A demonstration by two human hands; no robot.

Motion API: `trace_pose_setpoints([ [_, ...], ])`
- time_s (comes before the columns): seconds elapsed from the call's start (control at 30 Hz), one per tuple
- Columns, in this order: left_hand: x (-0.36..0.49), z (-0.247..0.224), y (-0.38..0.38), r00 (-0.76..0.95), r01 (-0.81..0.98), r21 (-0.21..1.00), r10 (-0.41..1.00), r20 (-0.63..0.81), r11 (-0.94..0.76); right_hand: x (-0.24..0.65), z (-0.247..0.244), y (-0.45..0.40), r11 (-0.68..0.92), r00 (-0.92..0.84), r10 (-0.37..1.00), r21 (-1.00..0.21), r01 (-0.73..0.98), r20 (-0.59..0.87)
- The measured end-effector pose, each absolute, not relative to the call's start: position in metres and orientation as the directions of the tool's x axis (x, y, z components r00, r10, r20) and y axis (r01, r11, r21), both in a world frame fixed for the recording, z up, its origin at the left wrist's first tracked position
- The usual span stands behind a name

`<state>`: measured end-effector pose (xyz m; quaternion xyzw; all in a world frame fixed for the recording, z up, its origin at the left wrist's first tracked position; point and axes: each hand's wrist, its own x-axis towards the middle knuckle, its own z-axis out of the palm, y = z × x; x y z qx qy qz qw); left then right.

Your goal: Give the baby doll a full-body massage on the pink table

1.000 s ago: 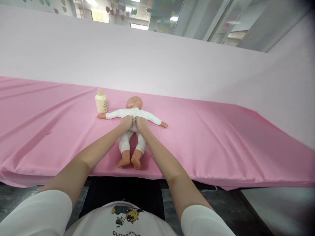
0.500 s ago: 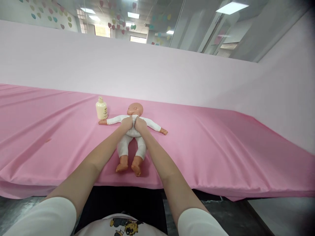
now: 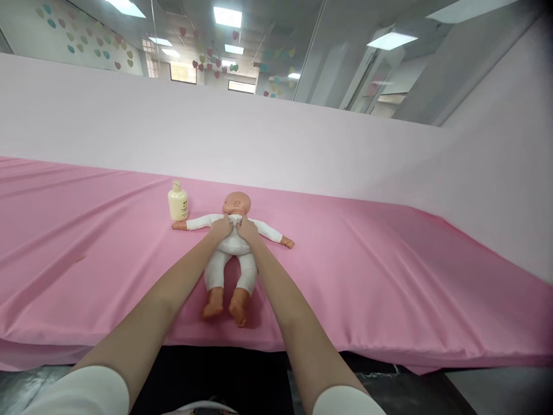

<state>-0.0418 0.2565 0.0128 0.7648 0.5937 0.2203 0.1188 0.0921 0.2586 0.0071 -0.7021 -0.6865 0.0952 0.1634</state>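
Observation:
A baby doll (image 3: 235,245) with a white cloth body lies on its back on the pink sheet, head turned to the left side of the view. Its arms are spread wide, and its bare feet point at me. My left hand (image 3: 221,228) grips the left side of its chest, and my right hand (image 3: 247,230) grips the right side. Both thumbs rest close together on the upper chest, below the neck. The other fingers go round the sides and are mostly hidden. A cream pump bottle (image 3: 178,203) stands upright beside the doll's hand on the left.
The pink sheet (image 3: 367,276) covers a wide padded surface, its front edge close to my body. A low white wall (image 3: 276,144) runs behind it, with glass above. Another white wall (image 3: 510,173) closes off the right side.
My view has tilted up slightly, so everything sits lower in the picture. Both hands stay on the doll's chest, and the doll and bottle keep their places on the sheet.

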Motion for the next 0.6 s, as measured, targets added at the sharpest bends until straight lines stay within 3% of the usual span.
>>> trace_pose_setpoints([
  [0.13, -0.045, 0.003, 0.241, 0.250, 0.879, 0.361, 0.946, 0.204, -0.310, 0.094, 0.001, 0.227, 0.096, -0.043, 0.988, -0.374, 0.923, 0.146],
  [0.27, -0.070, -0.018, 0.214, 0.398, 0.828, 0.300, 0.874, 0.278, -0.473, 0.109, -0.020, 0.187, 0.294, -0.196, 0.943, -0.393, 0.871, 0.270],
  [0.4, -0.102, -0.038, 0.194, 0.500, 0.678, 0.300, 0.720, 0.481, -0.671, 0.130, -0.039, 0.160, 0.456, -0.246, 0.858, -0.451, 0.767, 0.450],
  [0.5, -0.109, -0.035, 0.190, 0.527, 0.645, 0.325, 0.710, 0.468, -0.692, 0.135, -0.038, 0.155, 0.468, -0.231, 0.849, -0.473, 0.746, 0.476],
  [0.6, -0.102, -0.021, 0.195, 0.466, 0.706, 0.407, 0.813, 0.350, -0.580, 0.130, -0.027, 0.158, 0.338, -0.161, 0.919, -0.511, 0.790, 0.359],
])
